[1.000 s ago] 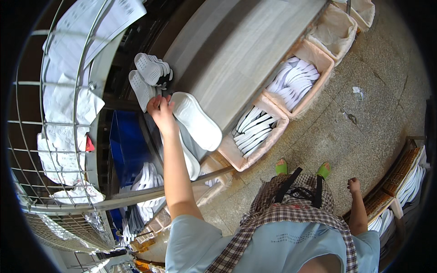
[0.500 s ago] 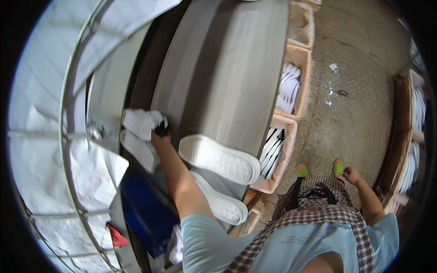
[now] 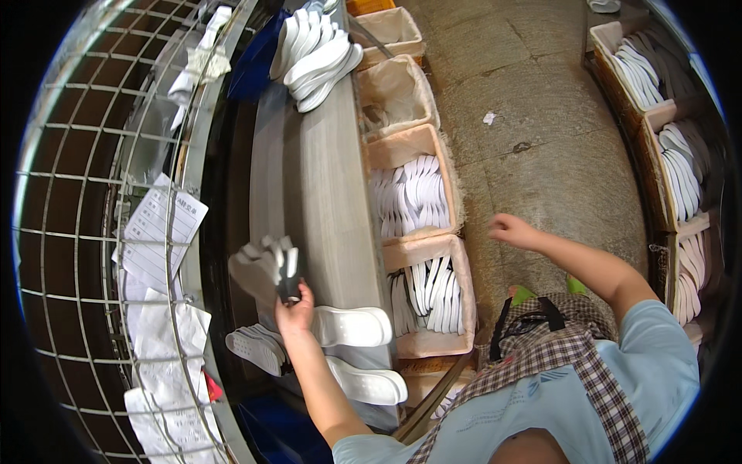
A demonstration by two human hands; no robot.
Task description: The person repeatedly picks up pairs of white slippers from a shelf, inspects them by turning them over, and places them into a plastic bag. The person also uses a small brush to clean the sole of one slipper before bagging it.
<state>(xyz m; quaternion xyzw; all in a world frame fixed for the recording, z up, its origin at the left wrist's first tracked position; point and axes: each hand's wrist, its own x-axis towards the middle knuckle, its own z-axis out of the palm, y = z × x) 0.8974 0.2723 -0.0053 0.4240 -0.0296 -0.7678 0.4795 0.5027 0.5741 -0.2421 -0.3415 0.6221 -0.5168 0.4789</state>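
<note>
My left hand (image 3: 295, 309) is closed on a small bundle of shoe soles (image 3: 267, 267), white and grey, blurred by motion, with a black part against my fingers. It is over the left side of a long grey surface. Just nearer, a pair of thick white soles (image 3: 352, 327) lies there, one beyond the other. More white soles (image 3: 255, 349) sit to the left of my wrist. My right hand (image 3: 514, 230) hangs over the floor at the right, fingers curled in, slightly blurred, with nothing visible in it.
Lined bins (image 3: 421, 340) holding white and black soles run along the surface's right side. A pile of white soles (image 3: 321, 66) stands at its far end. Wire mesh (image 3: 81, 232) with papers rises on the left. More crates (image 3: 657, 116) line the floor's right edge.
My left hand has raised a bundle of soles off the left pile and moved it over the grey surface. My right hand has risen from near my feet, outward and left. The view has shifted.
</note>
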